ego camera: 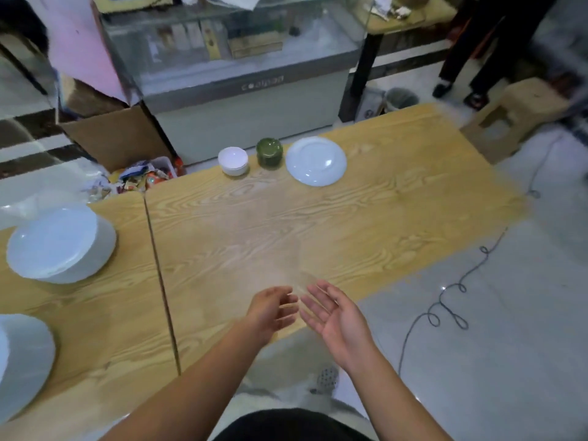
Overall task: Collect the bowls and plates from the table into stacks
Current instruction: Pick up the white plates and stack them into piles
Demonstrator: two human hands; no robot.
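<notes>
On the far edge of the wooden table (286, 224) stand a small stack of white bowls (233, 160), a green bowl stack (269, 152) and a white plate (316, 161). A tall stack of white plates (60, 243) sits on the left table, and another white plate (25, 361) lies at the near left edge. My left hand (272, 310) and my right hand (334, 316) hover side by side over the near table edge, fingers relaxed, holding nothing. Both are far from the dishes.
A seam (160, 281) separates two tables. Beyond the far edge are a glass display freezer (248, 90), a cardboard box (117, 135) and a bin of rubbish (146, 176). A cable (451, 300) coils on the floor to the right. A wooden stool (515, 116) and a person's legs (471, 58) stand at back right.
</notes>
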